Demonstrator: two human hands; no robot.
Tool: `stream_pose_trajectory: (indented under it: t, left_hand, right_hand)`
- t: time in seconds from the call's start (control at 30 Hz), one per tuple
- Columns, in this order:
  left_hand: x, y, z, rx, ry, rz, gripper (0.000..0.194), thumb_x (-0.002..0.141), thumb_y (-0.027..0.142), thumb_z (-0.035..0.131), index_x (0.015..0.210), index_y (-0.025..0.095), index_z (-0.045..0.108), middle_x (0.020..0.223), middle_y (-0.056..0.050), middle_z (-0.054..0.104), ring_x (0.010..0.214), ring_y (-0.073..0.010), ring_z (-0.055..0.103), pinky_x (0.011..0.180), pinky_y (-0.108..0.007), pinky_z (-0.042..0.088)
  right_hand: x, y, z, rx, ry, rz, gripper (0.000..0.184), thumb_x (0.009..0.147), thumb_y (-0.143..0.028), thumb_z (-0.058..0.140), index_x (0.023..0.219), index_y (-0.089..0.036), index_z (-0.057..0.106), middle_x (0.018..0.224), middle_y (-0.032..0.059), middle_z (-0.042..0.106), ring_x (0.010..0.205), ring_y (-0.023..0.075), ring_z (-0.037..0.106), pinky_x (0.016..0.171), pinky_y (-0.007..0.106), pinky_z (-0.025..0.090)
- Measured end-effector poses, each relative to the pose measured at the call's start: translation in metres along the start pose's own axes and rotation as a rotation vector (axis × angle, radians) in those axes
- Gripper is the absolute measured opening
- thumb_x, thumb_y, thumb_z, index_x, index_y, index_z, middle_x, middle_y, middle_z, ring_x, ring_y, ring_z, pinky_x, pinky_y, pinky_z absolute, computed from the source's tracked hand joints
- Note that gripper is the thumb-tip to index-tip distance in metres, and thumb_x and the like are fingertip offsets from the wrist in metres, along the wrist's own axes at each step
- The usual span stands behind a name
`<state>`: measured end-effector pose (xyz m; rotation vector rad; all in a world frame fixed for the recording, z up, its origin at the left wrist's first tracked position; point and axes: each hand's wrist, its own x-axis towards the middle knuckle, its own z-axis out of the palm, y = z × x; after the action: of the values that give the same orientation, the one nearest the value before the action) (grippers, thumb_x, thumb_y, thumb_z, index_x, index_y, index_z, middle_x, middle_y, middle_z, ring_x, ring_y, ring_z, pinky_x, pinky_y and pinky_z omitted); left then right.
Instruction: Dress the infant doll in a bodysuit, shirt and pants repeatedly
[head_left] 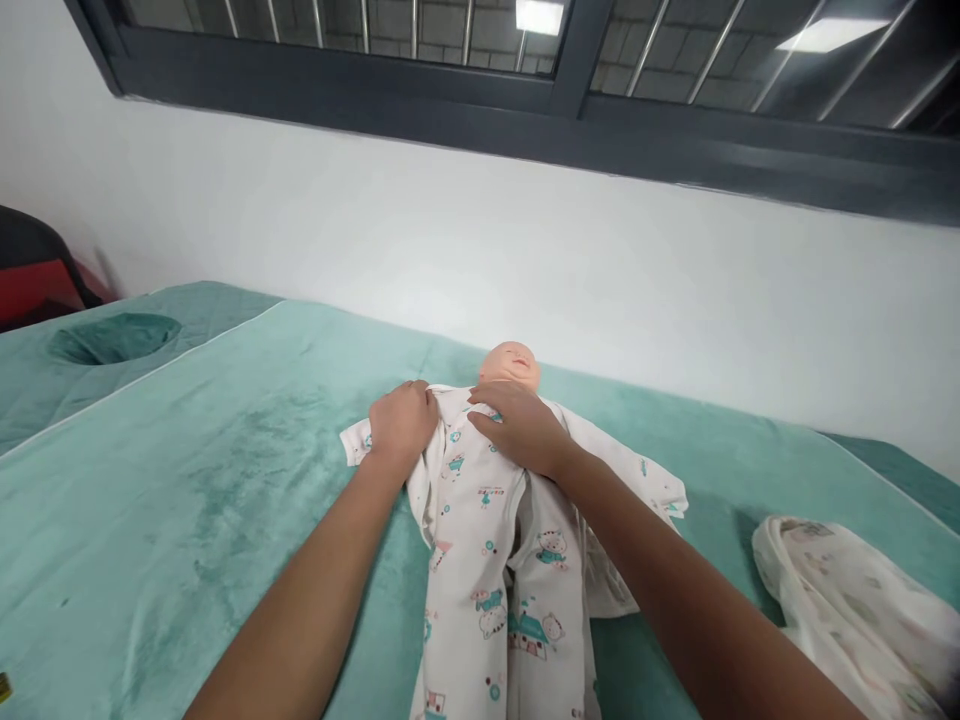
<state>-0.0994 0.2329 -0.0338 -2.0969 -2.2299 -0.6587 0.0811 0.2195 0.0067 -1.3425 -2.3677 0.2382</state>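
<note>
A baby doll (511, 365) lies on its back with its head toward the wall. It wears a white romper (487, 510) printed with small animals and houses, its legs running toward me. My left hand (405, 425) is closed over the romper's shoulder on the left, fingers curled around the cloth, beside the short-looking sleeve end (355, 441). Across the upper chest, just under the doll's chin, my right hand (521, 425) lies with fingers stretched out and thumb apart. The other sleeve (637, 470) spreads out to the right.
A green padded bed cover (225, 480) lies under everything, with a face hole (112, 338) at the left. A crumpled white printed cloth (855, 610) rests at the right. Behind stand a white wall (450, 230) and a dark-framed window (525, 95). A red-and-black object (37, 285) is at far left.
</note>
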Motion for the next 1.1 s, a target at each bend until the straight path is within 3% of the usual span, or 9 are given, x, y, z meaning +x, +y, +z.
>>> stream_pose_trajectory:
  t: [0.13, 0.27, 0.37, 0.47, 0.57, 0.8, 1.1]
  left_hand:
    - [-0.001, 0.001, -0.005, 0.006, -0.038, -0.016, 0.032, 0.090, 0.027, 0.034, 0.085, 0.020, 0.065, 0.092, -0.008, 0.071, 0.083, -0.0250, 0.066, 0.065, -0.032, 0.041]
    - [-0.003, 0.002, -0.005, -0.002, -0.057, -0.034, 0.033, 0.090, 0.030, 0.034, 0.083, 0.022, 0.065, 0.091, -0.007, 0.072, 0.084, -0.0251, 0.065, 0.062, -0.031, 0.039]
    - [-0.002, 0.001, -0.004, -0.015, -0.085, -0.069, 0.035, 0.090, 0.033, 0.033, 0.083, 0.023, 0.066, 0.093, -0.008, 0.072, 0.086, -0.0271, 0.065, 0.062, -0.032, 0.039]
    - [0.000, -0.001, -0.002, -0.006, -0.118, -0.101, 0.039, 0.090, 0.039, 0.032, 0.087, 0.025, 0.068, 0.095, -0.010, 0.073, 0.088, -0.0300, 0.065, 0.063, -0.034, 0.039]
    - [0.000, -0.001, -0.001, 0.000, -0.136, -0.142, 0.040, 0.089, 0.042, 0.033, 0.092, 0.025, 0.069, 0.098, -0.011, 0.072, 0.090, -0.0321, 0.065, 0.065, -0.035, 0.040]
    - [-0.003, 0.000, -0.005, -0.045, -0.136, -0.181, 0.037, 0.086, 0.043, 0.036, 0.096, 0.026, 0.068, 0.098, -0.013, 0.072, 0.092, -0.0342, 0.065, 0.065, -0.036, 0.041]
    - [-0.005, 0.001, -0.007, -0.051, -0.146, -0.157, 0.034, 0.088, 0.039, 0.035, 0.093, 0.024, 0.065, 0.098, -0.012, 0.071, 0.093, -0.0328, 0.064, 0.064, -0.035, 0.039]
  right_hand:
    - [0.007, -0.003, -0.002, -0.079, -0.054, -0.021, 0.031, 0.091, -0.034, 0.048, 0.113, -0.022, 0.066, 0.122, 0.0045, 0.066, 0.117, 0.0219, 0.056, 0.100, 0.036, 0.041]
    - [0.032, -0.017, -0.002, -0.242, -0.251, -0.079, 0.032, 0.088, -0.029, 0.047, 0.110, -0.018, 0.067, 0.120, 0.0096, 0.066, 0.110, 0.0250, 0.059, 0.083, 0.033, 0.048]
    - [0.053, -0.023, 0.003, -0.274, -0.372, -0.086, 0.026, 0.083, -0.023, 0.049, 0.098, -0.017, 0.070, 0.105, 0.0118, 0.070, 0.095, 0.0256, 0.065, 0.069, 0.031, 0.048]
    - [0.069, -0.022, 0.011, -0.255, -0.479, -0.081, 0.021, 0.079, -0.023, 0.055, 0.092, -0.020, 0.070, 0.091, 0.0085, 0.073, 0.080, 0.0234, 0.067, 0.063, 0.030, 0.047]
    - [0.080, -0.017, 0.019, -0.237, -0.554, -0.091, 0.022, 0.074, -0.026, 0.061, 0.094, -0.025, 0.069, 0.091, 0.0048, 0.074, 0.080, 0.0226, 0.067, 0.064, 0.029, 0.047]
    - [0.081, -0.017, 0.025, -0.247, -0.559, -0.088, 0.012, 0.073, -0.030, 0.061, 0.080, -0.021, 0.067, 0.086, 0.0067, 0.073, 0.079, 0.0245, 0.068, 0.066, 0.033, 0.048]
    - [0.072, -0.022, 0.020, -0.253, -0.549, -0.103, 0.016, 0.079, -0.028, 0.055, 0.089, -0.024, 0.067, 0.091, 0.0052, 0.073, 0.081, 0.0239, 0.067, 0.065, 0.032, 0.047]
